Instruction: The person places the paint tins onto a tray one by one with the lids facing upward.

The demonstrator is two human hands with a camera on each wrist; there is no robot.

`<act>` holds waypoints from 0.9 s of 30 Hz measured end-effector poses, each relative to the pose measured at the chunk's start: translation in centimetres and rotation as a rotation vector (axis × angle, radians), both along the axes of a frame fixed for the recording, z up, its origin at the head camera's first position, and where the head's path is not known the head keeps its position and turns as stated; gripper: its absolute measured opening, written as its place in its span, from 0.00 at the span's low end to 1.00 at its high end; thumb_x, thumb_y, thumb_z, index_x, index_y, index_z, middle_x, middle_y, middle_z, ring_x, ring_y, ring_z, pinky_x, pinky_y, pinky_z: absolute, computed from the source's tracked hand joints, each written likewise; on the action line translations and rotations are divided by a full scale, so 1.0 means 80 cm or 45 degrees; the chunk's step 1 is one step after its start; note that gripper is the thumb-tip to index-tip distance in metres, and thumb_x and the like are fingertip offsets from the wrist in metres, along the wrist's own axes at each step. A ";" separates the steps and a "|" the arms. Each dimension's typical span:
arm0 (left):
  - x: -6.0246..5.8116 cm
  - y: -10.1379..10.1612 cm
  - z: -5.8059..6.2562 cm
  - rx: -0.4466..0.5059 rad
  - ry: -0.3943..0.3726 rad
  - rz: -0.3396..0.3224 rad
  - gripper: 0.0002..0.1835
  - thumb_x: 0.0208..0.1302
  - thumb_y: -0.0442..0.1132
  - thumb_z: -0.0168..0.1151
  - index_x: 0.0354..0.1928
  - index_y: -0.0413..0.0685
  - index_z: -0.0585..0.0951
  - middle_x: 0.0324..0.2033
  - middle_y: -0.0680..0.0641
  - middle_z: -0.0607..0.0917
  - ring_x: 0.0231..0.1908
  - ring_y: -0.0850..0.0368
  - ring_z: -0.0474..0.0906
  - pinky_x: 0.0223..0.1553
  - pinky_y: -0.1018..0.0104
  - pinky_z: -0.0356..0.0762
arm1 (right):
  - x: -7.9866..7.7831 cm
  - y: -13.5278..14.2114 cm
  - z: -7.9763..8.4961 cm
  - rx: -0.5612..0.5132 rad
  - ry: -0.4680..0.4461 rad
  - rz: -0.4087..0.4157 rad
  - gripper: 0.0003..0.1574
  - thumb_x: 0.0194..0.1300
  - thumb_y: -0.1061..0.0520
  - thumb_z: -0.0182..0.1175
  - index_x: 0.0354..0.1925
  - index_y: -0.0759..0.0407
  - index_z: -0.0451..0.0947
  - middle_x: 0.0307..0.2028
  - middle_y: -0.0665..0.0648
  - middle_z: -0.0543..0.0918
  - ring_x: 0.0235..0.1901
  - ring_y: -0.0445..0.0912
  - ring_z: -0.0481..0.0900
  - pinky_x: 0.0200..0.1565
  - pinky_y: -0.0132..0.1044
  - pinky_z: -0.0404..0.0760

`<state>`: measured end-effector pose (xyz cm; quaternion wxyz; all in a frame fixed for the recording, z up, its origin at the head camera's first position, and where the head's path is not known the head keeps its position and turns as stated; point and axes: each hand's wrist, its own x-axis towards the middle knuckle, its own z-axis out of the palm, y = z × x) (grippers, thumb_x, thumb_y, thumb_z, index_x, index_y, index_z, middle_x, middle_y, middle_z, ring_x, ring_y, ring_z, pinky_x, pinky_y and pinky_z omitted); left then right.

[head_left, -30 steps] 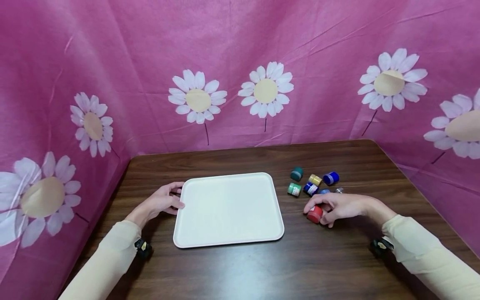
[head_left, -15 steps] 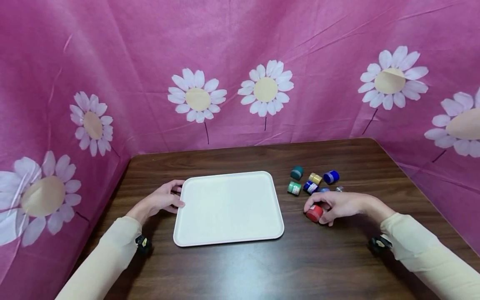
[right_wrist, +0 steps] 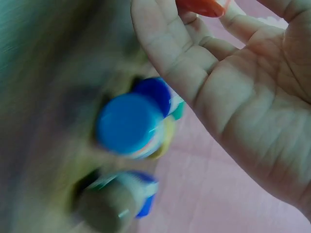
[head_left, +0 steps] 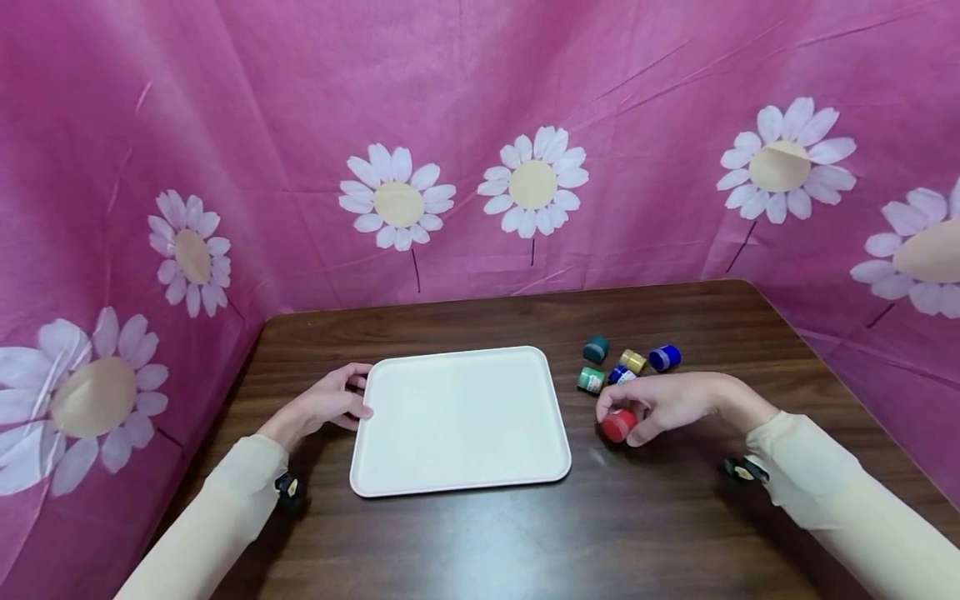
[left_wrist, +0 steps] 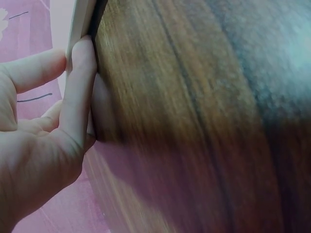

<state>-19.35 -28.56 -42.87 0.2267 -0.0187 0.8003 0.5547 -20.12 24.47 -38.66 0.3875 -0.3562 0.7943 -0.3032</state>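
Observation:
On the table lies a white rectangular tray (head_left: 461, 421) with a low rim. My left hand (head_left: 330, 400) pinches its left edge; the left wrist view shows the thumb and fingers on either side of the tray edge (left_wrist: 80, 22). My right hand (head_left: 671, 396) grips a small red paint jar (head_left: 618, 426) between thumb and fingers, to the right of the tray and close over the table. Only the lower part of the red jar (right_wrist: 206, 7) shows at the top of the right wrist view.
Behind the right hand lie several small paint jars: dark green (head_left: 596, 349), light green (head_left: 591, 380), yellow (head_left: 632, 361) and blue (head_left: 664, 358). A light-blue-lidded jar (right_wrist: 129, 124) and a grey-brown one (right_wrist: 109, 206) show in the right wrist view. A pink flowered cloth (head_left: 465, 100) surrounds the table.
My right hand has moved a little left and up with the red paint jar, which now appears raised off the table. The left hand stays at the tray's edge.

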 end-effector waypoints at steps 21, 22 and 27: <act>-0.002 0.002 -0.002 -0.039 -0.012 0.011 0.45 0.52 0.19 0.65 0.73 0.36 0.59 0.55 0.35 0.68 0.39 0.51 0.79 0.35 0.53 0.85 | -0.045 -0.157 0.019 -0.203 -0.005 0.225 0.24 0.64 0.67 0.64 0.56 0.55 0.73 0.48 0.51 0.77 0.42 0.47 0.78 0.49 0.43 0.79; -0.003 0.002 -0.001 -0.041 -0.015 0.010 0.45 0.52 0.20 0.65 0.73 0.36 0.59 0.55 0.35 0.67 0.39 0.51 0.79 0.35 0.53 0.85 | -0.046 -0.165 0.017 -0.209 -0.012 0.222 0.23 0.64 0.67 0.64 0.56 0.56 0.73 0.48 0.51 0.77 0.41 0.47 0.78 0.48 0.42 0.79; -0.002 0.003 0.002 -0.050 -0.018 0.000 0.45 0.52 0.20 0.65 0.73 0.36 0.58 0.55 0.35 0.67 0.40 0.50 0.79 0.35 0.53 0.86 | -0.049 -0.202 0.017 -0.250 -0.016 0.225 0.24 0.65 0.63 0.67 0.57 0.56 0.74 0.49 0.51 0.78 0.44 0.48 0.79 0.49 0.40 0.79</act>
